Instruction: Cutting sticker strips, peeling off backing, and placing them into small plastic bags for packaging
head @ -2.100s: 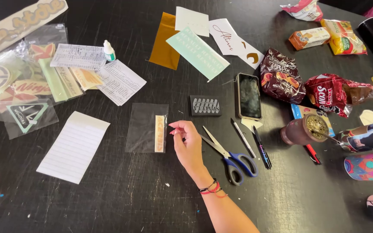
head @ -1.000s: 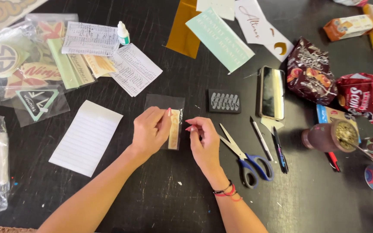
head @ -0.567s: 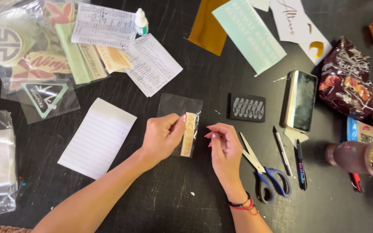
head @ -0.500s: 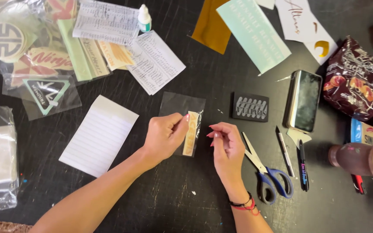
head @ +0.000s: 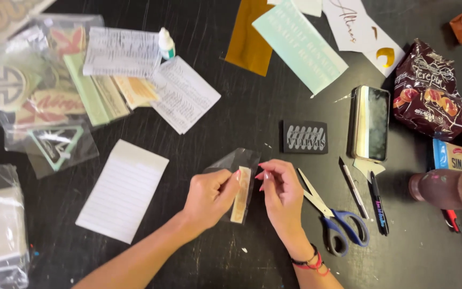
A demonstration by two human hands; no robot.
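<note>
holding a small clear plastic sleeve (head: 235, 163) with a tan strip (head: 240, 195) inside it, we work over the dark table (head: 231, 107). our left hand (head: 209, 195) pinches the strip's left edge between thumb and fingers, so the strip sits just right of that hand. our right hand (head: 282, 195) is curled loosely beside the strip's right edge, fingertips (head: 260, 175) near it; we cannot tell whether they touch it. blue-handled scissors (head: 335, 222) lie just right of that hand, and a lined notepad (head: 123, 190) lies well left.
</note>
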